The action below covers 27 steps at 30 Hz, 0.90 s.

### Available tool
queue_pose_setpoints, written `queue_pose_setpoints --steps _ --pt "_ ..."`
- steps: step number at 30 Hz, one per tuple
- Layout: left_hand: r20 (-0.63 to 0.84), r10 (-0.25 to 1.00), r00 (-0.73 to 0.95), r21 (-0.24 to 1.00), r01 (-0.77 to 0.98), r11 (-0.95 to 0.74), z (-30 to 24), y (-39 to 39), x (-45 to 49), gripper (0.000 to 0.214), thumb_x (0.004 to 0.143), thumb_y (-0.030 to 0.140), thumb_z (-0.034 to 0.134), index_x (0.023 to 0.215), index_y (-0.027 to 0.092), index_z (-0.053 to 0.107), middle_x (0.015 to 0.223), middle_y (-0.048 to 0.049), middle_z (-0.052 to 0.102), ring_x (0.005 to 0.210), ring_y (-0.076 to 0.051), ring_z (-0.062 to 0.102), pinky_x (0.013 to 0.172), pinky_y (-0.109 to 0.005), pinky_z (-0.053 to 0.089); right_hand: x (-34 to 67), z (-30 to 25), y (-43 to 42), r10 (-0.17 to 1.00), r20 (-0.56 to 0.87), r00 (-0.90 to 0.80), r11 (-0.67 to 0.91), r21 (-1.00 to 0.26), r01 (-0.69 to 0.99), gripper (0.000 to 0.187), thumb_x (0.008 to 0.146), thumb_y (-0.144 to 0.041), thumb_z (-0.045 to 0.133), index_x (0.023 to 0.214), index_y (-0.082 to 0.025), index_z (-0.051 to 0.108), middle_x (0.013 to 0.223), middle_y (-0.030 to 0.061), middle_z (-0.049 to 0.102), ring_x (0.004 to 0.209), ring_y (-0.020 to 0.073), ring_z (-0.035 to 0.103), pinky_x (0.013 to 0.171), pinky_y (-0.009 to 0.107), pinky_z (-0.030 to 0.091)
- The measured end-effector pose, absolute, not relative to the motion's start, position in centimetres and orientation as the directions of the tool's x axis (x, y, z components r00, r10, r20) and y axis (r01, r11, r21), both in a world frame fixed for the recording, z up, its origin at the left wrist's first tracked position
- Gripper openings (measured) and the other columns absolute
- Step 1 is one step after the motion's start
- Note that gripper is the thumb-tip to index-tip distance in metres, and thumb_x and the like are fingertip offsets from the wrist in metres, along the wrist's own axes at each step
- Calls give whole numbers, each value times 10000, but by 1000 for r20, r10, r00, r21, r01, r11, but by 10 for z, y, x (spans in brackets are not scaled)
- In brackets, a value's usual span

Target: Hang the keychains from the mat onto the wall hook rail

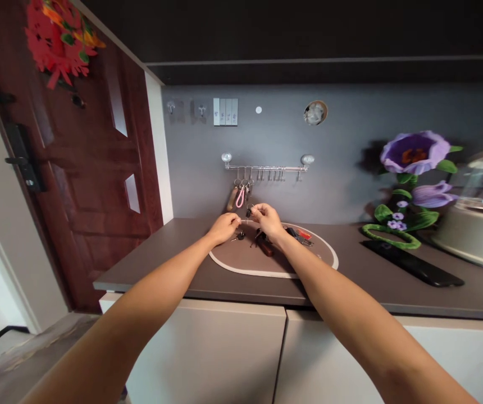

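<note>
Two forearms [157, 280] are lying across my view, over the table [153, 247]. My right hand [268, 220] is pinching a key set [249, 212] above the mat [233, 261]; my left hand [223, 227] is holding its fingertips together just beside it, and I cannot tell whether on anything. Other keys [241, 236] are resting below.

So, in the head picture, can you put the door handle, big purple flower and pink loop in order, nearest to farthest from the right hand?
From the right hand:
1. Pink loop: just up and left, hanging below the hook bar.
2. Big purple flower: over to the right, above the counter.
3. Door handle: far left, on the dark red door.
</note>
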State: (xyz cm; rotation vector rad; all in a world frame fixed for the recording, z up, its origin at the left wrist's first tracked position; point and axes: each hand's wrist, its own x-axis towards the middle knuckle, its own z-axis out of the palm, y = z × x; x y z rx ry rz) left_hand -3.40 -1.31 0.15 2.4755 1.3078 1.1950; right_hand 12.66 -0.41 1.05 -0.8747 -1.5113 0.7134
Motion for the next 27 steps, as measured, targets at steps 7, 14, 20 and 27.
queue_pose_setpoints --steps 7,14,20,27 --pt "599 723 344 353 697 -624 -2 -10 -35 256 816 235 371 785 154 612 855 -62 617 816 -163 545 764 -278 400 130 17 -6 881 472 30 472 -881 5 222 648 -362 596 712 -168 510 688 -15 534 640 90 521 687 258 463" --pt "599 710 372 298 719 -628 -5 -10 -34 254 831 259 373 798 170 608 852 -57 611 800 -163 545 742 -272 401 130 39 -1 883 463 78 466 -884 -40 143 681 -291 571 702 -164 510 652 -7 542 608 97 529 655 270 490" --pt "598 703 386 299 706 -642 -5 -10 -33 237 827 235 379 815 181 609 856 -52 614 813 -164 544 749 -273 400 126 69 12 882 434 185 444 -896 -16 46 725 -201 500 696 -165 496 656 5 556 584 91 528 618 249 501" --pt "602 693 397 282 706 -649 -6 -8 -33 247 831 233 370 811 176 610 852 -56 610 808 -166 542 745 -279 396 120 94 31 873 367 322 394 -919 -23 89 731 -130 451 658 -158 495 591 -13 536 510 69 494 552 217 469"
